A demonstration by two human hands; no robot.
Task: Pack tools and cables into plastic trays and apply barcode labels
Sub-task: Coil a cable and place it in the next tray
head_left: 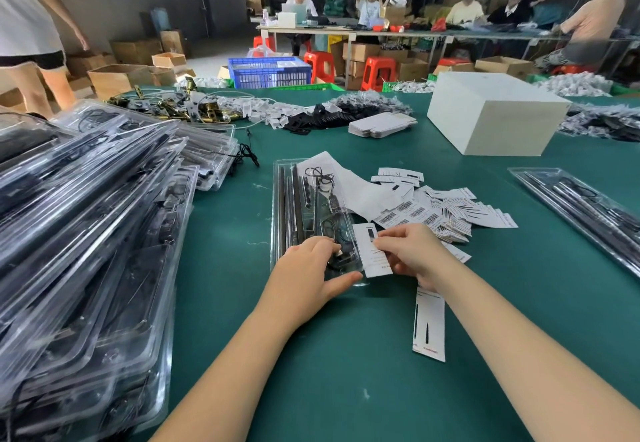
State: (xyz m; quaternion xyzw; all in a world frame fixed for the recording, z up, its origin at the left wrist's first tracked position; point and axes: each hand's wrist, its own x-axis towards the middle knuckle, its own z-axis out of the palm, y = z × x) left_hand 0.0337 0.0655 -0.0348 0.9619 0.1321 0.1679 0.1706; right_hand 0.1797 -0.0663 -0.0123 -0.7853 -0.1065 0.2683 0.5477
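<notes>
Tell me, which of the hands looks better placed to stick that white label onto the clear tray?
The right hand, probably. It already pinches the white label at the clear tray's near right edge, while the left hand rests on the tray, steadying it.

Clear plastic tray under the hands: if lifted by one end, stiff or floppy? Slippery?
The clear plastic tray looks thin-walled and long, so it would probably flex or sag if lifted by one end. Its glossy surface suggests a slick grip. The left hand presses it flat, so it may shift easily on the green table.
</notes>
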